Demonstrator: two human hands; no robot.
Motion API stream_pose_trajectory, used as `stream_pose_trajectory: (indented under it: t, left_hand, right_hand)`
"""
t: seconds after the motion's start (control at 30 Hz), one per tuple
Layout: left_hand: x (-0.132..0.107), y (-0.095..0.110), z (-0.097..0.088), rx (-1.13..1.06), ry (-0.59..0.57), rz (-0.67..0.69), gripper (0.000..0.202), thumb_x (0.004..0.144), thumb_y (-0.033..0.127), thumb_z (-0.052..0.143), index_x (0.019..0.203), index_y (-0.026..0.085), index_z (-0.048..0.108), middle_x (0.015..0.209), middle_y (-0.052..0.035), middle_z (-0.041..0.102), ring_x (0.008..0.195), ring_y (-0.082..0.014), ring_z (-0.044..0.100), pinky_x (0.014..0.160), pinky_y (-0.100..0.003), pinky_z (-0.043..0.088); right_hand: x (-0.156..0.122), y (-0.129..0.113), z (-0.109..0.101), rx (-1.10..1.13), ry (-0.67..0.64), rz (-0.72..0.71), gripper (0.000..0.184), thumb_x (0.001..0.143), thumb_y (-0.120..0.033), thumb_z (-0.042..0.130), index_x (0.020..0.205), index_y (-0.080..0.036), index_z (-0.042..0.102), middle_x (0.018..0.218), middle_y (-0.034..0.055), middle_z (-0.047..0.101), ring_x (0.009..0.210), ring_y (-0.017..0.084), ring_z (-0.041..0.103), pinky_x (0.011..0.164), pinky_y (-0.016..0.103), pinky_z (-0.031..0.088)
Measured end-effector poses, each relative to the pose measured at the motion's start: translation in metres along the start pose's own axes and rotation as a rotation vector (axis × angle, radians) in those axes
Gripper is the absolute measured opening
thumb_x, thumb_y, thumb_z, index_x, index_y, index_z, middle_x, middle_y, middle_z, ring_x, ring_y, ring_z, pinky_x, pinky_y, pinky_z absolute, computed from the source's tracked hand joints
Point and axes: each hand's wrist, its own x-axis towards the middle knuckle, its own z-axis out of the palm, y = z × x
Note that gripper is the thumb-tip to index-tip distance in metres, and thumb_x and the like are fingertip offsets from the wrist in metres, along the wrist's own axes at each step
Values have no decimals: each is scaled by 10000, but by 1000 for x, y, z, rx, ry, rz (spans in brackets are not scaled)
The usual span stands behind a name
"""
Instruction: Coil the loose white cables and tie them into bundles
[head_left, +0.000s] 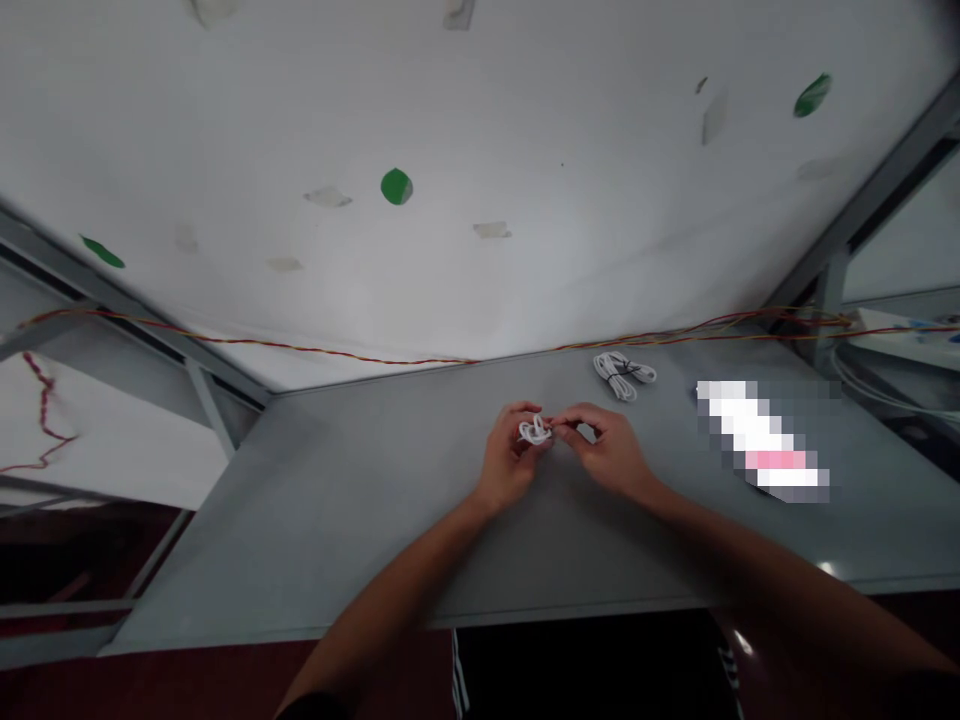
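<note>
White cable (535, 431) in small loops, pinched between left hand (511, 455) and right hand (606, 450), both grips closed on it; second coiled cable (624, 375) lying apart on gray tabletop (360, 510)

Your left hand (510, 455) and right hand (607, 450) meet above a flat grey tabletop (337, 530), their fingertips pinching a small looped bundle of thin white cable (535, 431) between them. Beyond your right hand, near the far edge, lies a larger coil of white cable bound with a dark tie (622, 375). Farther right sits a long white-and-pink object (761, 440), too blurred to identify. A twisted red-and-yellow wire (300, 349) runs along the far side, in front of a white panel (225, 150) dotted with green patches (396, 186).
</note>
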Motion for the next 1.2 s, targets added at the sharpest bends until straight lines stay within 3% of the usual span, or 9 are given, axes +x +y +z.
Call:
stream_pose_trajectory:
  t: [0.1, 0.23, 0.53, 0.63, 0.73, 0.83, 0.9, 1.03, 1.2]
  left_hand:
    - [0, -3, -8, 240, -25, 262, 71, 921, 223, 650, 984, 193, 665, 1171, -108, 612, 1135, -221, 612, 955, -412, 541]
    - [-2, -14, -17, 402, -88, 507, 119, 956, 163, 583, 1025, 222, 659, 1249, -102, 583, 1218, -220, 601, 988, -443, 549]
    - [1, -9, -34, 845, -321, 689, 290, 982, 163, 553, 1224, 289, 652, 1183, -68, 684, 1167, -215, 624, 1056, -478, 464]
    - [3, -2, -32, 779, -232, 546, 271, 948, 288, 607, 1211, 275, 673, 1295, -115, 627, 1234, -277, 570, 1079, -540, 418]
    - [8, 6, -30, 396, -85, 154, 503, 912, 521, 600, 1316, 222, 620, 1373, -163, 543, 1232, -310, 548, 990, -492, 497]
    - [14, 11, -26, -46, -179, -383, 603, 969, 626, 420, 1344, 195, 610, 1009, -110, 648, 809, -192, 639, 657, -313, 546]
    - [15, 12, -23, -224, -222, -586, 596, 953, 628, 470, 1221, 141, 685, 795, -65, 616, 612, -145, 569, 530, -272, 497]
    - [14, 11, -18, -411, -90, -644, 462, 854, 516, 695, 1006, 82, 741, 803, -89, 644, 641, -154, 581, 515, -267, 522]
    - [12, 15, -17, -450, -82, -683, 458, 816, 491, 746, 1026, 85, 746, 859, -111, 688, 691, -168, 632, 538, -270, 552]
  right_hand:
    - [1, 1, -1, -2, -58, 7, 148, 913, -289, 617, 862, -218, 736, 864, 43, 741, 802, 191, 665, 770, 324, 498]
    - [3, 3, -3, -28, -109, -6, 173, 931, -298, 593, 862, -218, 731, 843, 41, 737, 779, 188, 661, 741, 316, 495]
    - [4, 13, -3, -300, -175, -145, 165, 929, -146, 539, 847, -189, 675, 828, 55, 682, 809, 197, 612, 749, 319, 460]
    - [4, 14, -5, -351, -163, -252, 200, 932, -91, 489, 856, -188, 648, 840, 63, 661, 837, 207, 582, 762, 331, 463]
    - [5, 13, -8, -408, -131, -428, 234, 943, -71, 464, 910, -183, 667, 891, 86, 664, 886, 226, 562, 819, 361, 471]
    - [4, 13, -10, -510, -128, -591, 277, 971, -82, 433, 965, -174, 693, 917, 104, 667, 898, 236, 550, 839, 383, 469]
    - [2, 15, -9, -556, -145, -635, 305, 984, -90, 413, 1010, -173, 705, 924, 109, 671, 892, 237, 548, 834, 392, 472]
    - [1, 21, -6, -568, -163, -585, 299, 984, -111, 440, 1087, -184, 712, 946, 117, 674, 911, 239, 555, 857, 399, 481]
    - [3, 21, -10, -680, -164, -617, 252, 987, -126, 476, 1001, -182, 721, 902, 107, 668, 872, 232, 543, 831, 381, 456]
